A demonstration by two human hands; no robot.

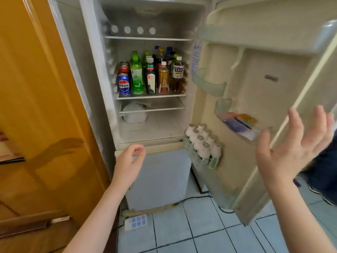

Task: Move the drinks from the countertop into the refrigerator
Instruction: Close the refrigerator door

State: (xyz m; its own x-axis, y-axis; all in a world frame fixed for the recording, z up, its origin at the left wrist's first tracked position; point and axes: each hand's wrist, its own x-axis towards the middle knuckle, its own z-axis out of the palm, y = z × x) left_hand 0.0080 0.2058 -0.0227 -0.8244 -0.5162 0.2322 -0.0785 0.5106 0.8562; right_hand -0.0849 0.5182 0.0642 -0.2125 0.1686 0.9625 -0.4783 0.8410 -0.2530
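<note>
The refrigerator (102,73) stands open ahead of me. Its middle shelf (151,96) carries several drinks: a blue cola can (124,84) at the left, a green tea bottle (136,73), a dark bottle (150,77), an amber bottle (163,78) and a brown tea bottle (177,75), with more behind. My left hand (129,161) hovers below the fridge compartment, fingers loosely curled, holding nothing. My right hand (295,143) is raised with fingers spread beside the edge of the open door (255,88), holding nothing.
The door's lower rack holds several small white bottles (202,145); a higher door bin holds flat packets (238,123). A white bag (135,114) lies under the lower shelf. A wooden cabinet (45,106) stands at the left. A power strip (135,221) and cable lie on the tiled floor.
</note>
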